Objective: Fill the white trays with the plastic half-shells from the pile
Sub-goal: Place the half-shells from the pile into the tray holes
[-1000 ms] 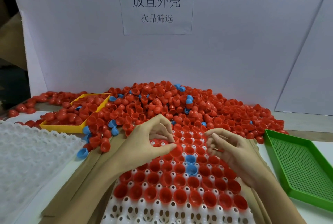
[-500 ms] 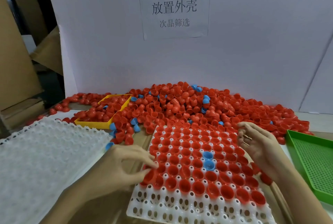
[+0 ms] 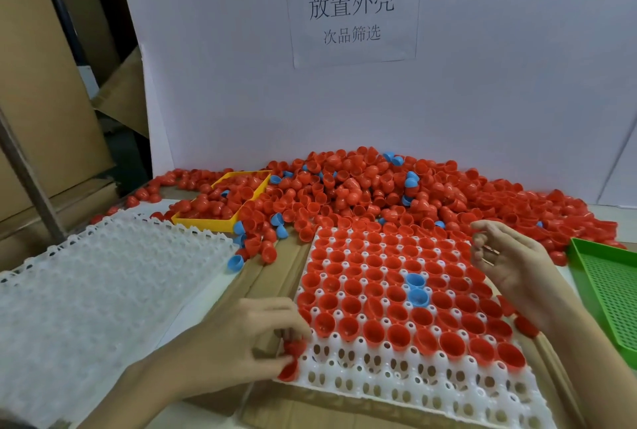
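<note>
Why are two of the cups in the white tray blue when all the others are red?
Good spot: two blue half-shells sit touching, mid-tray, in the white tray among red half-shells. Only their colour stands out; nothing looks broken.

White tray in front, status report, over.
Left hand pinches red half-shells at white tray near-left corner. Right hand open, empty. Near rows unfilled. Nothing blocking.

Green tray (image 3: 606,294) — yellow tray (image 3: 203,220)
</note>
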`<state>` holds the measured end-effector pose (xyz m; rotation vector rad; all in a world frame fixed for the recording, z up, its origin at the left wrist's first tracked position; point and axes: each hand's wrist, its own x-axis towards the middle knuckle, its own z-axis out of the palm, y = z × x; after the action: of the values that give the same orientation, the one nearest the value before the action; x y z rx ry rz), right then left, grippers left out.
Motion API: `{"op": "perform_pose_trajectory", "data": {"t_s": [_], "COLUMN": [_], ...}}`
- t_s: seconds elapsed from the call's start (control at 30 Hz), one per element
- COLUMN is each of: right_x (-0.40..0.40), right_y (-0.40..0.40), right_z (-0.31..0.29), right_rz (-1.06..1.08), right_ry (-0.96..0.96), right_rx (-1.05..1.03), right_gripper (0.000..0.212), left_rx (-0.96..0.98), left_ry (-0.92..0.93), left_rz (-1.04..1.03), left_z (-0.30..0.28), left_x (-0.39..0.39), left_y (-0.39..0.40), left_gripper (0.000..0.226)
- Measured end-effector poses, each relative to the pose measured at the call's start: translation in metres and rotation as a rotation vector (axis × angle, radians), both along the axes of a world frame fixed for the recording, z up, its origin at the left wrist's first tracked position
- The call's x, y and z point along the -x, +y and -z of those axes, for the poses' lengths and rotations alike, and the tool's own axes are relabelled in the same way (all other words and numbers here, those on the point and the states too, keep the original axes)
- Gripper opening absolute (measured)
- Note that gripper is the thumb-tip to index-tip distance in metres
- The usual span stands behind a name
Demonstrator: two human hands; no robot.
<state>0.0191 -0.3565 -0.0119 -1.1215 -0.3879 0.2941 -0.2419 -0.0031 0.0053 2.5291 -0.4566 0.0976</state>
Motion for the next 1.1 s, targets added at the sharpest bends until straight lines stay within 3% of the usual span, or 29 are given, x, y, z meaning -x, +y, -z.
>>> {"op": "perform_pose_trajectory", "data": {"t_s": [0.53,0.63,0.73,0.8,0.87,1.0,1.1], "right_x": [0.001,0.000,-0.001,-0.002,-0.003,-0.007,-0.009], "right_y": [-0.001,-0.001,-0.002,-0.003,-0.002,-0.004,-0.004], "right_z": [-0.004,-0.003,-0.001,0.001,0.002,0.005,0.004], "right_rz": [0.030,0.030,0.025,0.021,0.014,0.003,0.006], "right_ry": [-0.030,-0.017,-0.001,0.009,0.018,0.011,-0.011], "right_rx": [0.034,0.032,0.027,0.018,0.011,0.022,0.037], "right_gripper": [0.021,0.021,0.022,0.023,0.024,0.032,0.052], "left_rx": [-0.082,0.035,0.167,0.127,0.047,-0.134,-0.104], "left_ry": [0.270,0.200,-0.005,-0.181,-0.228,-0.162,-0.247], "left_rz": [0.093,0.078,-0.122,-0.340,-0.488,-0.485,-0.517], "left_z": [-0.046,-0.056,-0.038,-0.014,0.011,0.042,0.051], "left_x": [-0.029,-0.060,-0.110,-0.144,-0.170,-0.193,-0.199], "left_y": [0.002,0.006,0.013,0.021,0.032,0.046,0.046], "left_gripper": [0.039,0.028,0.015,0.018,0.026,0.038,0.037]}}
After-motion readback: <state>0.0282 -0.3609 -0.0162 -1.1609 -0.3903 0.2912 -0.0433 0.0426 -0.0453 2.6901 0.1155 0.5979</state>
